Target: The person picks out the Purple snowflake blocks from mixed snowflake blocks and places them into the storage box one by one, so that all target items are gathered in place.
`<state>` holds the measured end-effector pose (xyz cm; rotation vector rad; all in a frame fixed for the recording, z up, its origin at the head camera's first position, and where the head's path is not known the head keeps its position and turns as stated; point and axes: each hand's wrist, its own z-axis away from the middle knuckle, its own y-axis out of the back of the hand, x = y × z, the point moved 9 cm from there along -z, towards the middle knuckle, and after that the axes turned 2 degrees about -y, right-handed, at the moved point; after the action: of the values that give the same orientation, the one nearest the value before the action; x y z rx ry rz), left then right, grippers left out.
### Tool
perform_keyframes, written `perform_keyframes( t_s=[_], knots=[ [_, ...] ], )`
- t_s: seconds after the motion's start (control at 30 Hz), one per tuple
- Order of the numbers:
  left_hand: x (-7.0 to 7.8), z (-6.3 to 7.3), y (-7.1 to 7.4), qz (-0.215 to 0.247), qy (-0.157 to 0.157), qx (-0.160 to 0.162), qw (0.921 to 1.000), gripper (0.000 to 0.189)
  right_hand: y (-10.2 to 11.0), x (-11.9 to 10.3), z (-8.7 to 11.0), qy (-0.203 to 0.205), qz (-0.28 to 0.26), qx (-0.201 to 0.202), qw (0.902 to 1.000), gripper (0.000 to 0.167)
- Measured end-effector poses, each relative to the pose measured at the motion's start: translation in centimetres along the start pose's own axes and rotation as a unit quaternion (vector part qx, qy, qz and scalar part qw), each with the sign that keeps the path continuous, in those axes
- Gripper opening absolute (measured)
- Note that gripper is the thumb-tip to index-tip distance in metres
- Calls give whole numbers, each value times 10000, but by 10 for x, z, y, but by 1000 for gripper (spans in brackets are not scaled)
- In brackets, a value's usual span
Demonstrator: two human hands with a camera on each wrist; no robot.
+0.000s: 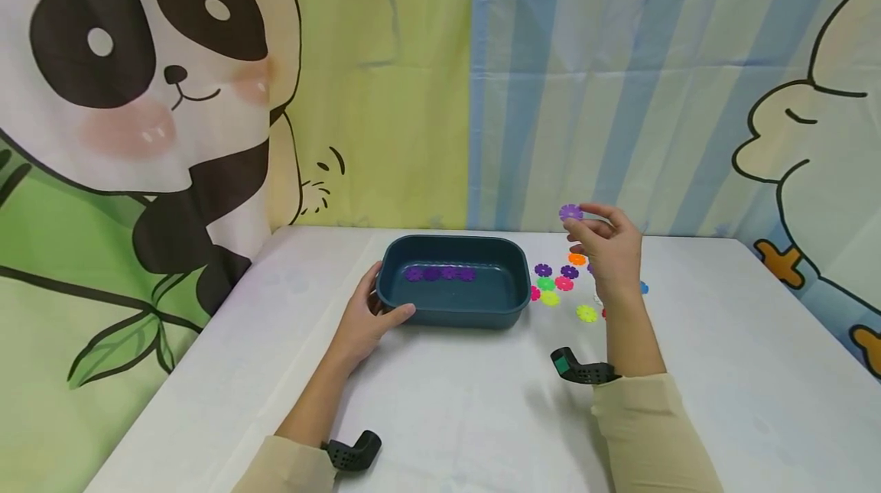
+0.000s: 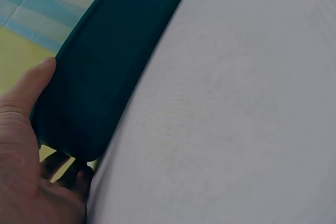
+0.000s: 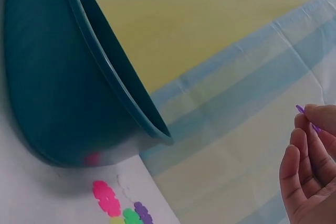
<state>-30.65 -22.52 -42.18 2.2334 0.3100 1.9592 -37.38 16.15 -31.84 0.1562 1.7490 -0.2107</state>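
Observation:
My right hand (image 1: 616, 248) pinches a purple flower-shaped plastic disc (image 1: 570, 212) between thumb and fingertips, raised above the table. In the right wrist view the same purple disc (image 3: 301, 109) shows edge-on between the fingers. At the left end of a dark teal plastic basin (image 1: 454, 317), my left hand (image 1: 365, 325) grips the wall, thumb at the front and fingers round the side. The left wrist view shows that hand (image 2: 26, 156) curled about the basin's end (image 2: 105, 66). Inside the basin several purple discs (image 1: 449, 273) lie in a row.
Right of the basin, loose flower discs in pink (image 1: 564, 283), green (image 1: 546, 283), yellow (image 1: 586, 313), orange (image 1: 577, 258) and purple (image 1: 543, 270) lie scattered on the white table (image 1: 468, 416). My right forearm hides some. A patterned curtain (image 1: 385, 95) hangs behind the table.

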Motion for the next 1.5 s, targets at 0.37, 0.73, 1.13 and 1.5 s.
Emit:
perform_keyframes(
  t_s=[0.37, 0.73, 1.13, 1.5],
  knots=[
    [-2, 2, 4, -772, -15, 232, 9967, 102, -26, 1, 2, 104, 343, -254, 9990, 45],
    [-1, 2, 7, -982, 28, 302, 9947, 103, -59, 5, 6, 83, 569, -687, 9960, 46],
    [-2, 2, 7, -917, 75, 293, 9953, 104, -90, 18, 11, -48, 534, -1058, 9929, 45],
    [-2, 2, 7, -847, 103, 298, 9959, 104, -115, 32, 17, -247, 421, -1175, 9919, 42]
  ],
)
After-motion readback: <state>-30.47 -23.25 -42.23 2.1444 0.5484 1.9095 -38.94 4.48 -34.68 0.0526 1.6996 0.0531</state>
